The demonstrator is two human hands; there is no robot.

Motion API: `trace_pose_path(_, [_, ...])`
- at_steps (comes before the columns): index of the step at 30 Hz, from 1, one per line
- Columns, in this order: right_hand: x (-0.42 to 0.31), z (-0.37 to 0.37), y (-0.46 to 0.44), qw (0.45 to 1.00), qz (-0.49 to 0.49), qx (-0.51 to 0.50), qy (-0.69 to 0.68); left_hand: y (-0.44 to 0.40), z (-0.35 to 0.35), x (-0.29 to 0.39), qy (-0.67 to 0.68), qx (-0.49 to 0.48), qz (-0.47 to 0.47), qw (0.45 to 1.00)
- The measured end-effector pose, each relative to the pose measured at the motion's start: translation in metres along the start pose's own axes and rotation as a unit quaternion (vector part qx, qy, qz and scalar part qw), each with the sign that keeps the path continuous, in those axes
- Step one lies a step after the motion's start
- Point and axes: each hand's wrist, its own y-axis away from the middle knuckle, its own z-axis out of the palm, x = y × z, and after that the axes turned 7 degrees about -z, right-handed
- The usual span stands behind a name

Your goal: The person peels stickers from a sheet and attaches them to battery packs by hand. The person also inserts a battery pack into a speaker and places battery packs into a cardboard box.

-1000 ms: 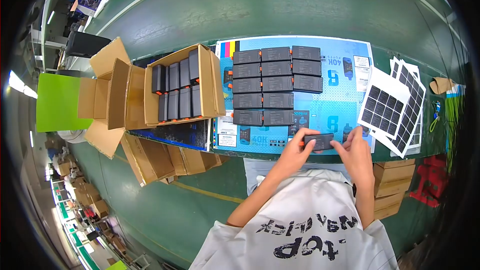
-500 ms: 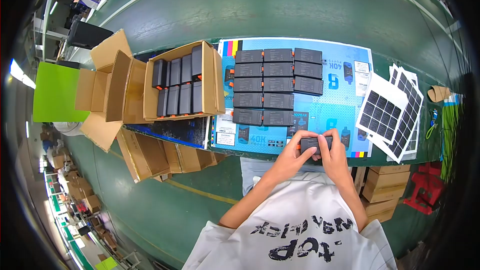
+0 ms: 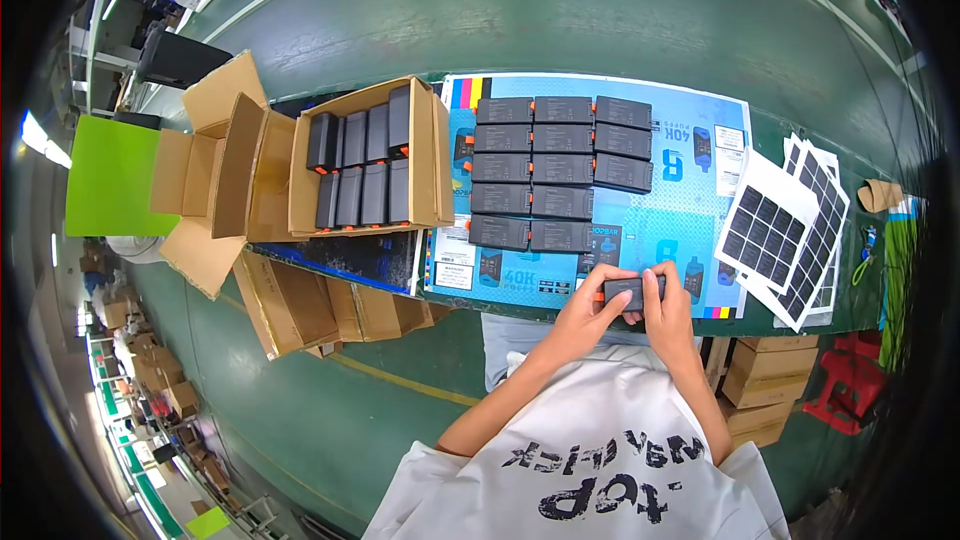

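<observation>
The left hand (image 3: 585, 312) is curling snugly around the orange-tipped end of a small black rectangular plastic-looking device (image 3: 628, 290); the right hand (image 3: 670, 315) is pinching its other end, above the blue printed rectangular sheet's (image 3: 690, 205) near edge. Steady left support and even right-hand pressure are probably serving best.

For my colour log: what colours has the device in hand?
Dark grey to black device, orange at one end; clearest in head view.

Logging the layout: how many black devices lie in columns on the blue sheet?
13 black devices on the blue sheet: five in the left column, five in the middle, three in the right; none appears hidden.
</observation>
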Motion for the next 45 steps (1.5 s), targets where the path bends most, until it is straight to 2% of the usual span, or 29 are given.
trace_pose_path(26, [0.005,0.002,-0.011,1.0,0.003,-0.012,-0.009,-0.013,0.002,-0.006,-0.009,0.108,0.012,0.994])
trace_pose_path(28, [0.008,0.0,-0.012,0.997,0.024,-0.029,-0.061,-0.013,0.002,-0.002,-0.01,0.117,0.018,0.993])
trace_pose_path(32, [0.006,-0.005,-0.011,0.997,0.024,-0.047,-0.05,-0.011,0.003,0.001,-0.027,0.122,0.018,0.992])
trace_pose_path(35, [0.002,-0.004,-0.009,0.993,0.013,-0.049,-0.107,-0.011,0.0,0.005,-0.032,0.134,0.013,0.99])
trace_pose_path(37, [-0.002,-0.006,-0.01,0.982,0.075,-0.052,-0.167,-0.011,-0.001,0.007,-0.02,0.121,-0.004,0.992])
trace_pose_path(40, [0.012,-0.003,-0.01,0.973,0.071,-0.028,-0.218,-0.008,0.002,0.015,-0.022,0.096,0.023,0.995])
trace_pose_path(45, [0.008,-0.005,-0.012,0.972,0.078,-0.027,-0.221,-0.007,0.0,0.012,0.009,0.069,0.019,0.997])
